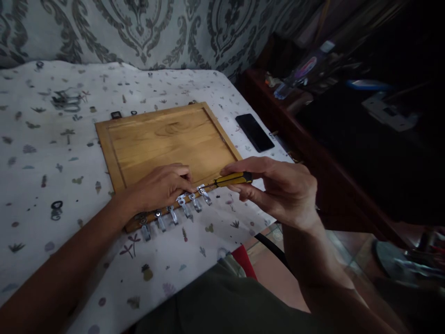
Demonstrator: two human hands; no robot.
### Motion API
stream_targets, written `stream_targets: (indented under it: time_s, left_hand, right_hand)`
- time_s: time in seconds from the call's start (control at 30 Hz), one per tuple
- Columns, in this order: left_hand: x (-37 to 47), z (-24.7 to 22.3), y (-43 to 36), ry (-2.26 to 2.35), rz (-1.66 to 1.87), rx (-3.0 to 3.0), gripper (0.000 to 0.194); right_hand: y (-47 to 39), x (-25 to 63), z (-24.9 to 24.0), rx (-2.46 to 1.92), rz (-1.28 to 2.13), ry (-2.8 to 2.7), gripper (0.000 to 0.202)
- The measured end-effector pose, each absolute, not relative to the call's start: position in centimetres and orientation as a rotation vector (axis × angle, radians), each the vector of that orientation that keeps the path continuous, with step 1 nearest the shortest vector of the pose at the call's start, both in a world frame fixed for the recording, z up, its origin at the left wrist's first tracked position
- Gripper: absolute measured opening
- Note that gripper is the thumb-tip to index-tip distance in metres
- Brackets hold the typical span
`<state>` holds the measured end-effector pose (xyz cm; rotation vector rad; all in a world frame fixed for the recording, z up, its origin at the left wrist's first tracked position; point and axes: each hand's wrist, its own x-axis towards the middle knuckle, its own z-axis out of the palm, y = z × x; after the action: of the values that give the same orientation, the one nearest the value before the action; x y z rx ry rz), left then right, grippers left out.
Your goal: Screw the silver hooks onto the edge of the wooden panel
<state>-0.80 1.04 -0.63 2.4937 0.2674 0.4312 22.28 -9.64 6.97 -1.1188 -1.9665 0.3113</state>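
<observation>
My right hand (274, 190) grips a screwdriver (232, 179) with a yellow and black handle between thumb and fingers. Its shaft points left, and its tip reaches the metal hooks along the near edge of a framed wooden board (167, 144). My left hand (163, 185) lies over that edge, fingers curled and pressed together beside the screwdriver tip; what they pinch, if anything, is hidden. Several silvery metal hooks (173, 215) sit in a row on the edge, their curved ends hanging towards me. One hook (203, 192) is right by the tip.
A patterned cloth (86, 260) covers the table. To the right of the board lies a black phone (255, 132). Loose metal pieces (66, 99) rest at the far left. A plastic bottle (302, 72) lies on the dark wooden furniture (278, 109) at right.
</observation>
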Motion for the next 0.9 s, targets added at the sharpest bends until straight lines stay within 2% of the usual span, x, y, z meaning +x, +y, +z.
stream_targets:
  time_s: [0.43, 0.67, 0.9]
  left_hand:
    - [-0.71, -0.39, 0.96, 0.282, 0.388, 2.490, 0.032]
    - [-0.77, -0.63, 1.07, 0.266, 0.409, 2.489, 0.031]
    - [-0.79, -0.70, 1.00, 0.273, 0.447, 2.474, 0.032]
  right_hand:
    - [-9.47, 22.10, 6.66, -1.182, 0.146, -1.956, 0.018]
    - [-9.42, 22.29, 6.29, -1.162, 0.184, -1.939, 0.021]
    - [-9.72, 22.30, 6.70, -1.138, 0.111, -1.647, 0.022]
